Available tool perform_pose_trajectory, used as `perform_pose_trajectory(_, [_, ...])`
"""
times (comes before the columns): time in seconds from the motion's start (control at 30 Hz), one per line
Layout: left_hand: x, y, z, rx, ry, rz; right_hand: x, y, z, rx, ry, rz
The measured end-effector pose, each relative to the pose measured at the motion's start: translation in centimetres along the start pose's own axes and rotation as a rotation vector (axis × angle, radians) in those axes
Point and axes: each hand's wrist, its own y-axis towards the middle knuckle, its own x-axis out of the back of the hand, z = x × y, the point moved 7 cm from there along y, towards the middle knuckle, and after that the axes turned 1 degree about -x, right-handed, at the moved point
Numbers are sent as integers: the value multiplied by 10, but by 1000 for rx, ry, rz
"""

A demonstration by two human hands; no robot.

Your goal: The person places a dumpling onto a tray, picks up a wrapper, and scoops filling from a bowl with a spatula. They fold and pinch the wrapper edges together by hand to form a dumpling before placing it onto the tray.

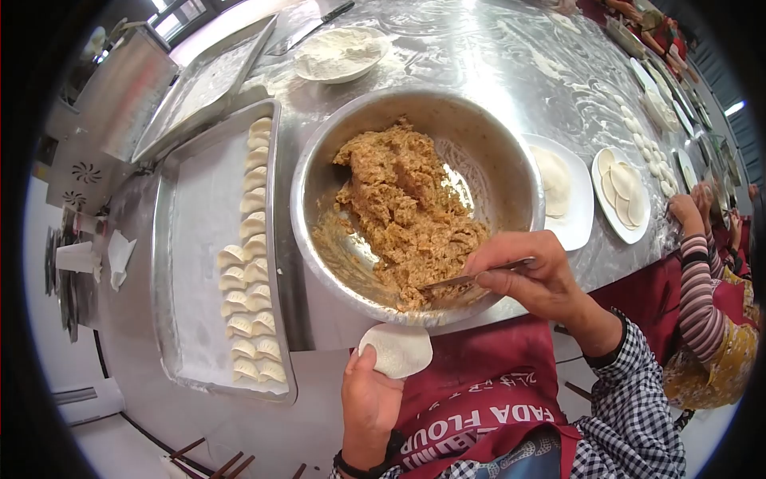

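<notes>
My left hand (372,399) holds a round, pale dough wrapper (396,351) just below the rim of a large steel bowl (511,172). Brown minced filling (407,191) is heaped in the bowl. Fingers closed, my right hand (527,275) grips a thin metal utensil (471,279) over the bowl's lower right rim; its tip is in the filling. To the left, a metal tray (195,231) carries rows of folded dumplings (257,271) along its right side.
Behind the bowl stands a dish of flour (341,54), with another tray (207,80) at the upper left. Plates of wrappers (550,180) (622,191) are on the right. A co-worker's striped sleeve (700,291) and other people's hands are farther right.
</notes>
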Motion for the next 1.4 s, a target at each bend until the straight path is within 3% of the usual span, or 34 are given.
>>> perform_pose_trajectory(0.13, [-7,2,0,11,-73,78,5,-8,-13,-261,337,-104])
perform_pose_trajectory(0.43, [-20,2,-3,46,-158,138,-8,-25,-10,-265,596,-166])
perform_pose_trajectory(0.53, [-18,-1,-3,54,-182,130,-17,-28,0,-186,506,-103])
perform_pose_trajectory(0.63, [-16,-3,-4,60,-215,130,-33,-33,37,344,-50,69])
perform_pose_trajectory(0.8, [-19,-2,-7,40,-223,209,-64,-57,40,614,-383,212])
perform_pose_trajectory(1.03, [-21,1,-5,59,-230,157,-41,-61,51,551,-320,265])
perform_pose_trajectory(1.1, [-24,4,-4,66,-244,177,0,-51,44,352,-26,35])
perform_pose_trajectory(1.2, [-24,5,0,105,-231,125,20,-41,34,212,-140,-142])
perform_pose_trajectory(1.4, [-21,4,6,123,-163,112,12,-23,16,161,-176,-31])
